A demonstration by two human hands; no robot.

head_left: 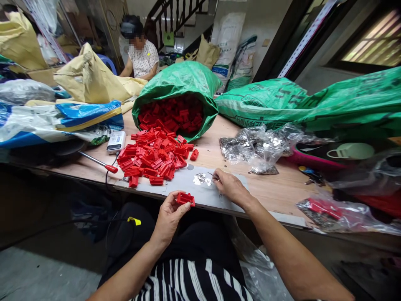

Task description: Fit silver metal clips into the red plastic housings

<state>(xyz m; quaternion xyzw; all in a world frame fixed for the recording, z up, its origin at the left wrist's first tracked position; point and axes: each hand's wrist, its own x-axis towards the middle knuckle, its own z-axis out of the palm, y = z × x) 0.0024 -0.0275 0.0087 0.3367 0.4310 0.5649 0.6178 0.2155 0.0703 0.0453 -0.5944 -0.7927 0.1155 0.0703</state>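
Note:
My left hand [171, 215] grips a small red plastic housing [185, 199] between thumb and fingers, in front of the table edge. Its hollow side faces up, and small shiny bits show inside. My right hand [230, 187] is closed around thin metal tweezers [213, 175], whose tip points left. Just beyond that tip lies a small pile of shiny metal pieces [200, 179] on a grey sheet [183, 184]. To the left, a heap of similar red housings [153, 154] spreads out from the mouth of a green woven sack [180, 79].
Clear plastic bags of metal parts [260, 146] lie at right, near a pink container [319, 156] with a pale green cup [351, 150]. A white power bank [116, 141] and a red-tipped metal rod [98, 162] sit left. Another person [140, 54] works behind.

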